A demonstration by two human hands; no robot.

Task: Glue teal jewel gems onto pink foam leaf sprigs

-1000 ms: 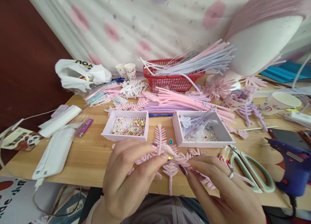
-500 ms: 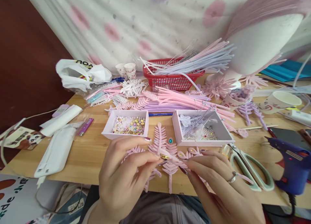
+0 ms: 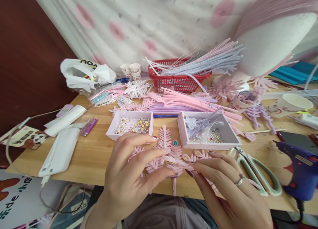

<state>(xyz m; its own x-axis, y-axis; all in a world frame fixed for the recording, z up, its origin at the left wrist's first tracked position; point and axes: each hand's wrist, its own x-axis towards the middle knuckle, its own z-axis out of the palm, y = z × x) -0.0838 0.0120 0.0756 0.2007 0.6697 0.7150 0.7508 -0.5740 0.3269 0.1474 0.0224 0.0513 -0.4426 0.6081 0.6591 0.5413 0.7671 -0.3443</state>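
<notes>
A pink pipe-cleaner loop (image 3: 177, 161) with a gold-coloured piece inside it is pinched at its right end by my right hand (image 3: 223, 186). My left hand (image 3: 134, 172) is beside the loop, thumb and forefinger apart, one on either side of its left end; whether the thumb touches it I cannot tell. Beneath the hands lie pink feathery pipe-cleaner leaves (image 3: 164, 136), partly hidden by my fingers. A round teal gem (image 3: 175, 142) rests near them. More small pink loops (image 3: 188, 157) with gold centres lie just past my right fingertips.
A white box (image 3: 109, 131) of gold and pearl beads and another box (image 3: 211, 145) of pins and beads stand behind my hands. Scissors (image 3: 255, 171) and a blue glue gun (image 3: 296, 169) lie at right. Pipe cleaners (image 3: 188, 101) and a red basket (image 3: 174, 85) are farther back.
My left thumb and forefinger have parted and let go of the loop's left end. My right hand keeps its pinch. The view has shifted slightly.
</notes>
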